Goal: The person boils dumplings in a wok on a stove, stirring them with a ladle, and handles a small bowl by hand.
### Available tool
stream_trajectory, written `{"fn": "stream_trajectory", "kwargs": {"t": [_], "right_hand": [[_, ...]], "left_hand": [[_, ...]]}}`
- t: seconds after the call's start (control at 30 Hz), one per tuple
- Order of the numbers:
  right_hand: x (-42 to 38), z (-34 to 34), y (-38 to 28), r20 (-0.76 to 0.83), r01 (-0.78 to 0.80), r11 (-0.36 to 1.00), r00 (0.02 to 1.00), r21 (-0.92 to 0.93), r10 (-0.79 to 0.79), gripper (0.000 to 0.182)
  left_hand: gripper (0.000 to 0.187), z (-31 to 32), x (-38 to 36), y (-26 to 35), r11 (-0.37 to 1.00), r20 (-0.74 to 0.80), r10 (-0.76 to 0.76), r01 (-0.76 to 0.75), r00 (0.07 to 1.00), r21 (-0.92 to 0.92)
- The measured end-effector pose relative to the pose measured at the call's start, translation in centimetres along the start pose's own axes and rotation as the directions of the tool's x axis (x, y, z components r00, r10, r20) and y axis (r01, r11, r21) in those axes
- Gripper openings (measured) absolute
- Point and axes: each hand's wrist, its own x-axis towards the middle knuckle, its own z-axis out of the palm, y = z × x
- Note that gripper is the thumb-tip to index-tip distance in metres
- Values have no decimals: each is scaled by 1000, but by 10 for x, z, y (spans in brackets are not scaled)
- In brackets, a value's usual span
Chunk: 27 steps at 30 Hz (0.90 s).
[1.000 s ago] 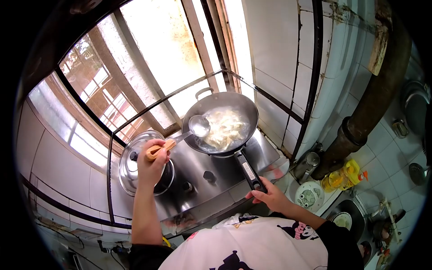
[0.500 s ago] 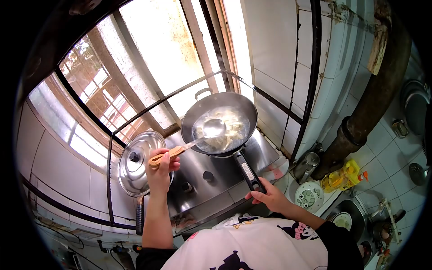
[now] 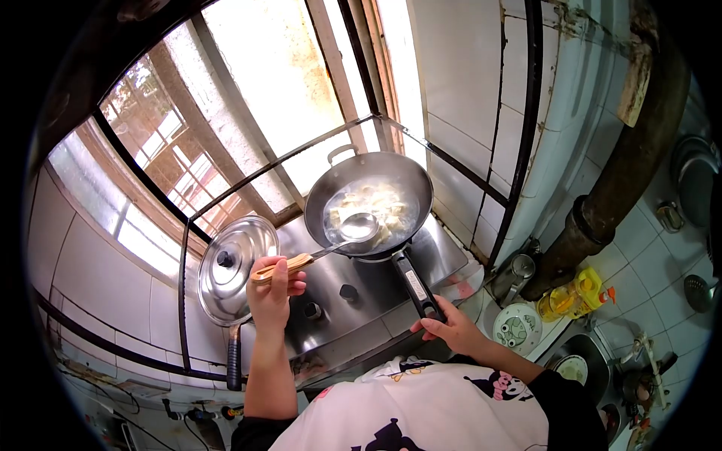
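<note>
In the head view my left hand (image 3: 277, 289) is closed round the wooden handle of a metal ladle (image 3: 359, 227). The ladle's bowl is over the near left part of a wok (image 3: 320, 195), at the liquid. Pale pieces of food (image 3: 380, 201) lie in cloudy, bubbling liquid there. My right hand (image 3: 445, 325) grips the end of the wok's black handle (image 3: 412, 279). Under the wok is a steel stove top (image 3: 376, 297) with two dark knobs.
A silver lid (image 3: 241, 252) with a black handle leans left of the stove. Black rails (image 3: 278, 161) surround the back. At right are a patterned plate (image 3: 517, 329), a yellow oil bottle (image 3: 575, 295), a metal cup (image 3: 519, 270) and a sink (image 3: 598, 353).
The ladle's bowl has moved from the middle of the food toward the wok's near side. My left hand has shifted slightly down with it. My right hand stays on the handle.
</note>
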Motion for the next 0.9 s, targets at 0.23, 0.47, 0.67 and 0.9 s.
{"fn": "stream_trajectory", "kwargs": {"t": [0.23,0.47,0.67,0.9], "right_hand": [[0,1,-3,-6,0,1000,1000,4,0,52],[0,1,-4,1,-31,1000,1000,4,31,50],[1,0,-4,0,-33,999,999,-4,33,49],[1,0,-5,6,-35,999,999,-16,35,50]], "left_hand": [[31,-10,2,2,1000,-112,-13,12,994,-7],[39,-12,7,-4,999,-131,-44,46,990,13],[46,-13,11,0,995,-133,-95,95,987,-6],[51,-12,20,-3,993,-106,-115,115,988,-10]]}}
